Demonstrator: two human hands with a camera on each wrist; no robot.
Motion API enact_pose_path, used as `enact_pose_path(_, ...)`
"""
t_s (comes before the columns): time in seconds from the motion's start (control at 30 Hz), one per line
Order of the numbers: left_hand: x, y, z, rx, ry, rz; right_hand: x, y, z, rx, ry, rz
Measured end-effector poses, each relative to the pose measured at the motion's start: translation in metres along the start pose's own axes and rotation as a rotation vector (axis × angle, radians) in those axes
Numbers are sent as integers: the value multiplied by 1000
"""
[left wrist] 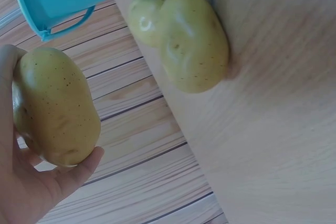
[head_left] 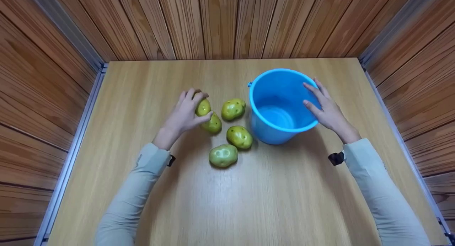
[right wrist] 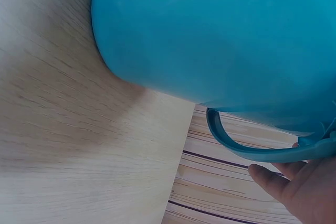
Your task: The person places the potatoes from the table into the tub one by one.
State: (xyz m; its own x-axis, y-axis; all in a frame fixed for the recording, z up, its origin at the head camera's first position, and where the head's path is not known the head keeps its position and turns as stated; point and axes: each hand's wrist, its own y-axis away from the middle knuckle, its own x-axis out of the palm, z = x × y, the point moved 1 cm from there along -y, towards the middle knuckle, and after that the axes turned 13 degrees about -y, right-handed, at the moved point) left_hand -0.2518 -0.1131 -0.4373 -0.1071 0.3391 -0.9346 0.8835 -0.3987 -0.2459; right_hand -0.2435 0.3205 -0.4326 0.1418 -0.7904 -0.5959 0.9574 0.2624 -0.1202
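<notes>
My left hand point(head_left: 185, 112) holds a yellow-green potato point(left wrist: 58, 106), with fingers and thumb curved around its sides. In the head view that potato partly overlaps another potato point(head_left: 213, 124) beside it. Three more lie to the right: one potato point(head_left: 233, 109) at the back, a speckled potato point(head_left: 240, 137) in the middle and a paler green potato point(head_left: 223, 155) nearest me. At the blue bucket point(head_left: 263, 128) my right hand point(head_left: 330, 111) grips the right rim, thumb and a finger showing over the opening. No potato is seen inside the bucket, which stands upright.
The bucket's handle point(right wrist: 252, 153) hangs along its outer side, close to my right fingers. Wood-panelled walls point(head_left: 218, 23) enclose the wooden table point(head_left: 256, 203) at the back and both sides, with metal strips along the side edges.
</notes>
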Motion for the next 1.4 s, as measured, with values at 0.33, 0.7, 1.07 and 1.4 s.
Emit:
enact_pose_path(0.33, -7, -7, -11, 28, -23, -2, 1, 1, -1, 1, -4, -4)
enact_pose_path(0.7, -15, -15, -20, 63, -42, -44, 2, 0, -1, 7, -12, -3)
enact_pose_path(1.07, -24, -23, -30, 70, -44, -28, 2, 0, -1, 12, -24, -14)
enact_pose_path(1.4, -26, -31, -44, 91, -33, -9, 3, 1, -3, 12, -18, -12)
